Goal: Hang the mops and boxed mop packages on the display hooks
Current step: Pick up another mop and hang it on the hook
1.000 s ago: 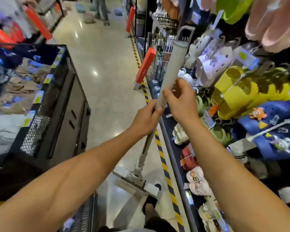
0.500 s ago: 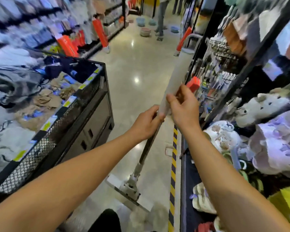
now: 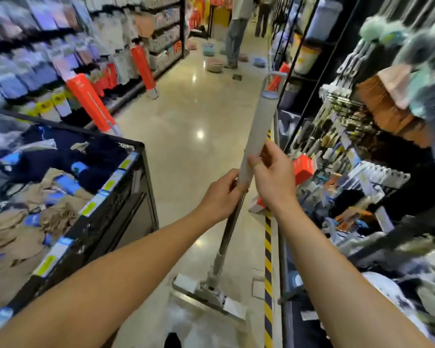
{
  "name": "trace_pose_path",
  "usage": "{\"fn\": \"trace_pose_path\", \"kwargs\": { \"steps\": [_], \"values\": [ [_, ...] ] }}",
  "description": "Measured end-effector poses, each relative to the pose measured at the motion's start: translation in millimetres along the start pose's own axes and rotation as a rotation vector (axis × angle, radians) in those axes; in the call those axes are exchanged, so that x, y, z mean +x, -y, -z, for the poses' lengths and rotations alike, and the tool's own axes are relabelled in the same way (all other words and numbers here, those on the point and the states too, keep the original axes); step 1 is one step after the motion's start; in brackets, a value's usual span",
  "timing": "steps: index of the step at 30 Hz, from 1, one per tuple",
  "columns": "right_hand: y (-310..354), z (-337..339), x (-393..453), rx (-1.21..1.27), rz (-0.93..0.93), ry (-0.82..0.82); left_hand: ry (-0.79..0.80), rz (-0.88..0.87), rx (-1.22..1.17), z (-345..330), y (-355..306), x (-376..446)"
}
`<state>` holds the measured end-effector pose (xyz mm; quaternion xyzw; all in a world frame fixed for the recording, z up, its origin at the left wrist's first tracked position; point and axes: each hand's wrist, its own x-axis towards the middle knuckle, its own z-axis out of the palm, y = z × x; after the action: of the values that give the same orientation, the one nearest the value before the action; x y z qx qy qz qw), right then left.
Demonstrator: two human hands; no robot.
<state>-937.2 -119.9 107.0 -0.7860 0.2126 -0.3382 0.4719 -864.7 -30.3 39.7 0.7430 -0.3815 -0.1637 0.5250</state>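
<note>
Two bare forearms reach into view from the bottom edge, uncovered from elbow to wrist, with no sleeve showing on either. The left hand [image 3: 221,194] and the right hand [image 3: 274,177] wear no gloves, rings, watch or bracelet. At the bottom centre a dark shoe tip [image 3: 172,340] shows, below a pale, blurred trouser leg [image 3: 204,322].

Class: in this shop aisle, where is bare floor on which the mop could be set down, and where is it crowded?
Free: the glossy beige floor between the black mesh bin and the yellow-black striped tape. Crowded: the bin's clothing, the right-hand shelves, and the round baskets far down the aisle.
</note>
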Motion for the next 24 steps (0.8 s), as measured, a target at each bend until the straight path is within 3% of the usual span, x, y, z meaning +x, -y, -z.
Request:
{"fn": "trace_pose_path", "kwargs": {
  "steps": [13,24],
  "values": [
    [-89.2,-85.5,291.0,0.068,-0.018,-0.045,0.000,-0.030,0.031,49.3,86.1,310.6],
    [-154.1,-147.9,565.0,0.101,-0.037,0.027,-0.003,-0.007,0.063,97.9,133.5,587.0]
  ]
}}
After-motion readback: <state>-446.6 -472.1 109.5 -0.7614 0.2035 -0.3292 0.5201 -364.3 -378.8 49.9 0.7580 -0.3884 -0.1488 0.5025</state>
